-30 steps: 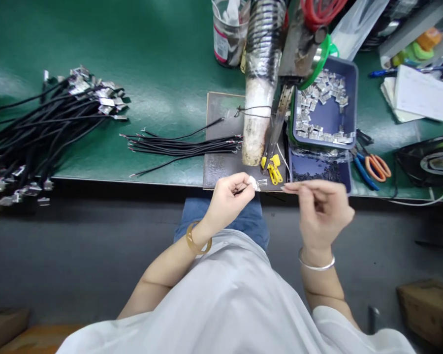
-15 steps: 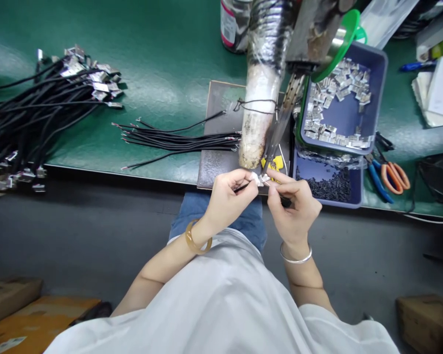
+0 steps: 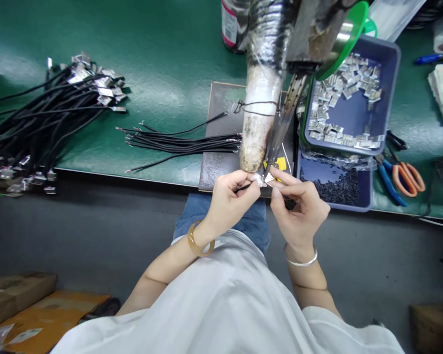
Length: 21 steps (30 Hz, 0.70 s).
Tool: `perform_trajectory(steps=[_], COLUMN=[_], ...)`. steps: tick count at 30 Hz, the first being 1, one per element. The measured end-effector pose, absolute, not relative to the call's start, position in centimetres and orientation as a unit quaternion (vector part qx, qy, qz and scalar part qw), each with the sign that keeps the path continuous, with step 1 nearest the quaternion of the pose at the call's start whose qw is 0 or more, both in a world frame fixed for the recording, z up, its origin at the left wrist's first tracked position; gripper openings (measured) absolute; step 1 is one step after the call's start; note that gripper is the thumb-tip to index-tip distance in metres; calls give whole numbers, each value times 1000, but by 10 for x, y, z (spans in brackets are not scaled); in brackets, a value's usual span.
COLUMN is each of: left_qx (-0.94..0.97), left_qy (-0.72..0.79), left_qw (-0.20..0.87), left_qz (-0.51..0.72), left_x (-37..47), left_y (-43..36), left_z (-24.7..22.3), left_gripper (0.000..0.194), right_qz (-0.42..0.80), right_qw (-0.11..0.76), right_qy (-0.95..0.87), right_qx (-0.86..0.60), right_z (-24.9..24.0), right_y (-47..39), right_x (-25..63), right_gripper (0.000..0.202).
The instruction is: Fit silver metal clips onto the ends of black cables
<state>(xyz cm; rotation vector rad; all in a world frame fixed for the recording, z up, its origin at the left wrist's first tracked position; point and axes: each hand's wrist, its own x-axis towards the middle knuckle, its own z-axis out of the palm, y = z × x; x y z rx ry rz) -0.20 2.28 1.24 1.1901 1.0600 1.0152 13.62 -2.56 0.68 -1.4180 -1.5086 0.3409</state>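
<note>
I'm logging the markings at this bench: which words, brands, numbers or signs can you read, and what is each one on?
None can be read.
Jar label: print too small and blurred.
White label on the orange-brown cardboard: too blurred.
Papers at the right: no legible writing.

Soft glare on green tabletop (image 3: 162, 96)

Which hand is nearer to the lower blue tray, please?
Right. The right hand is at the tray's near-left corner; the left hand is farther left, below the pale tube.
</note>
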Motion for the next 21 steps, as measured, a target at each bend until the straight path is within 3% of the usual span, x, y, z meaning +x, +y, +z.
perform_trajectory(steps=[15,21], left_qx=[502,554], left_qy=[452,426], left_qw=[602,600], left_qz=[425,389], left_x=[-1,-8], left_y=[22,19], left_z=[15,14], left_gripper=[25,18], right_qz=[81,101], right_qw=[469,449], right_qy=[-663,-652], right_qx=[-578,-603], right_z=[11,22], right_y=[-27,-38], right_x=[135,146], right_gripper=[15,15])
